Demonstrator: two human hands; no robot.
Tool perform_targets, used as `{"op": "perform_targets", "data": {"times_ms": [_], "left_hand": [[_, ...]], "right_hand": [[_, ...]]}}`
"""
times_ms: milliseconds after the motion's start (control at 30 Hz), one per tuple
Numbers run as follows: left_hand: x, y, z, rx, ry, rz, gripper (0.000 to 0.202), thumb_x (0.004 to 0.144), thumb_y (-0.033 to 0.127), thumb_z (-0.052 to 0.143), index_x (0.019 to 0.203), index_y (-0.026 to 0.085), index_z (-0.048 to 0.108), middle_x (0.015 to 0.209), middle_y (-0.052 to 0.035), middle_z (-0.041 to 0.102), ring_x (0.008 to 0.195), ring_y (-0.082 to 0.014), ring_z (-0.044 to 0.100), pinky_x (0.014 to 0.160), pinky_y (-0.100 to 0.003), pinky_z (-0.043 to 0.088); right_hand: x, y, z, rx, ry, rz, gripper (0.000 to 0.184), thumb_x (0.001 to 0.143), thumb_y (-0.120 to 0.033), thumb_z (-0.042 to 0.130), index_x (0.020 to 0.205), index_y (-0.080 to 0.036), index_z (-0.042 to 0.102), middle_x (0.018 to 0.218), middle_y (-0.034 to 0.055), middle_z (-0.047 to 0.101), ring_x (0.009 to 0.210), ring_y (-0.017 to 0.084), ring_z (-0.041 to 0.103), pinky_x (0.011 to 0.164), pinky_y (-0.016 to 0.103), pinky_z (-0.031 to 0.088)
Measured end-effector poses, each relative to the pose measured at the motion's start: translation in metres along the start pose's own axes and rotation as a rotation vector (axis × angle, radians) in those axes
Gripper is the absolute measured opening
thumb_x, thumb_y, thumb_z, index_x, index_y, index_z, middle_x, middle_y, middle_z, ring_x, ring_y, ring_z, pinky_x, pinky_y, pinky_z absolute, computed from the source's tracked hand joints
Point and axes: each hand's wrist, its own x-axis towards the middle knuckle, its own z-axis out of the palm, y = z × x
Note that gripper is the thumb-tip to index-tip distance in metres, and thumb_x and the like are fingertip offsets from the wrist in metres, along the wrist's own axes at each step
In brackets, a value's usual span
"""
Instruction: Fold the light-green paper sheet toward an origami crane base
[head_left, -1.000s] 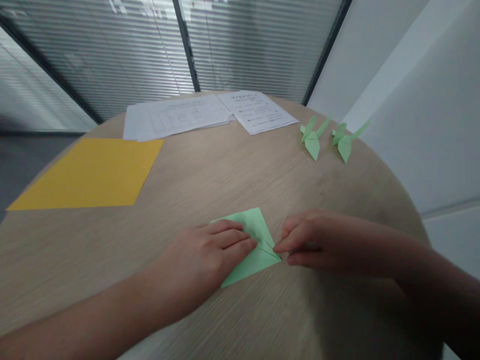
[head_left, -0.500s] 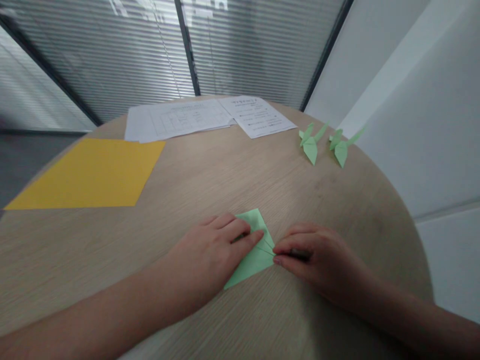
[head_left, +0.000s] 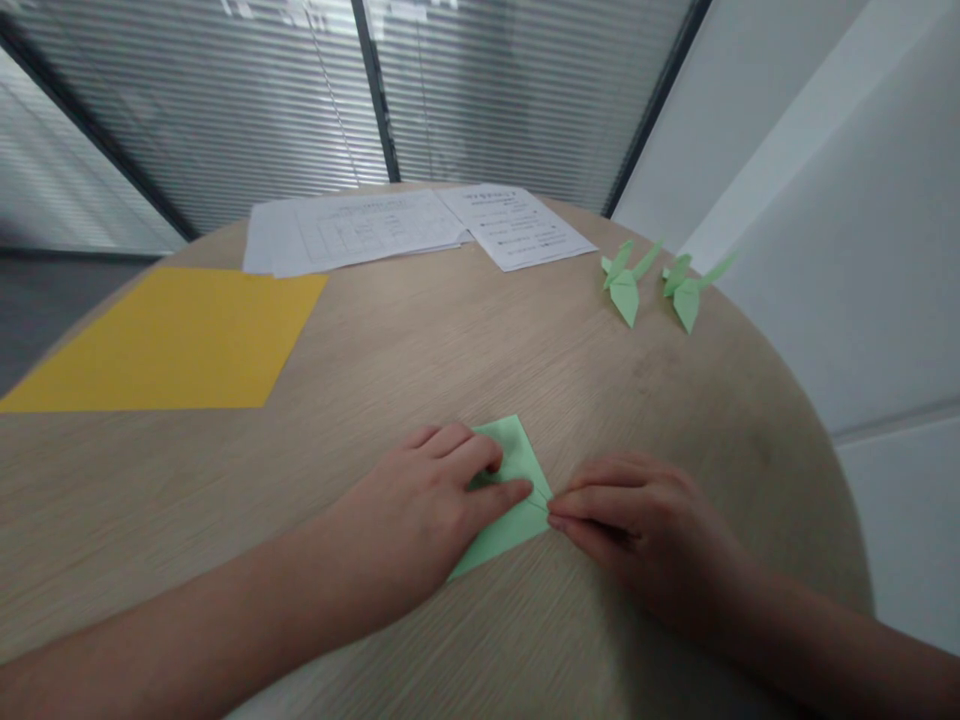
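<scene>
A folded piece of light green origami paper [head_left: 511, 436] lies on the table in front of me, with crease lines running towards its right corner. My left hand [head_left: 442, 490] rests over its left part and presses it down. The thumb is stretched towards the right corner, apart from the bent index finger; the other fingers' tips are hidden. At that right corner, my right hand [head_left: 637, 515] is closed, pinching the paper's tip between thumb and fingers.
Two green paper cranes [head_left: 623, 296] stand at the back right of the round wooden table [head_left: 420, 350]. Printed white sheets [head_left: 360, 230] lie along the far edge. A yellow sheet [head_left: 172, 340] covers part of the left side. Window blinds [head_left: 225, 110] hang behind.
The left thumb has slid slightly right along the paper, nearer the pinched corner. My right hand keeps its pinch with little movement. The view has shifted slightly.
</scene>
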Motion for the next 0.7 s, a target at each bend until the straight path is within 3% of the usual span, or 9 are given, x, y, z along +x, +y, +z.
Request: {"op": "perform_targets", "data": {"times_ms": [167,367,467,700], "left_hand": [[-0.0004,-0.0002,-0.0017,-0.015,0.012,0.001,0.035,0.098,0.018,0.061,0.130,0.030,0.069,0.106,-0.0054,0.064,0.095,-0.0227,0.059,0.086,-0.039,0.048],[-0.0010,-0.0006,-0.0009,-0.028,0.033,0.009,0.032,0.100,0.021,0.061,0.128,0.031,0.070,0.108,-0.0058,0.065,0.097,-0.0247,0.060,0.086,-0.041,0.049],[-0.0003,0.0003,-0.0008,-0.039,0.027,-0.001,0.030,0.100,0.022,0.062,0.126,0.030,0.072,0.113,-0.0058,0.067,0.104,-0.0259,0.061,0.091,-0.042,0.049],[-0.0017,-0.0014,0.0008,-0.058,0.037,0.031,0.028,0.104,0.023,0.055,0.127,0.027,0.070,0.131,-0.0029,0.071,0.122,-0.0243,0.060,0.103,-0.041,0.044]], "right_hand": [[-0.0014,0.0014,0.0017,-0.017,0.004,0.003,0.021,0.096,-0.017,0.061,0.086,-0.022,0.080,0.083,0.0027,0.077,0.075,0.018,0.070,0.073,0.034,0.053],[-0.0030,0.0006,0.0024,-0.001,-0.054,0.023,0.022,0.098,-0.017,0.059,0.102,-0.023,0.080,0.094,0.0038,0.077,0.084,0.019,0.070,0.078,0.034,0.054],[-0.0028,0.0003,0.0016,0.004,-0.073,0.014,0.023,0.099,-0.016,0.058,0.096,-0.023,0.080,0.090,0.0027,0.076,0.080,0.017,0.069,0.075,0.031,0.053],[-0.0048,-0.0018,-0.0009,-0.129,-0.089,-0.064,0.025,0.101,-0.016,0.053,0.101,-0.020,0.078,0.088,0.0055,0.074,0.074,0.017,0.065,0.070,0.030,0.050]]}}
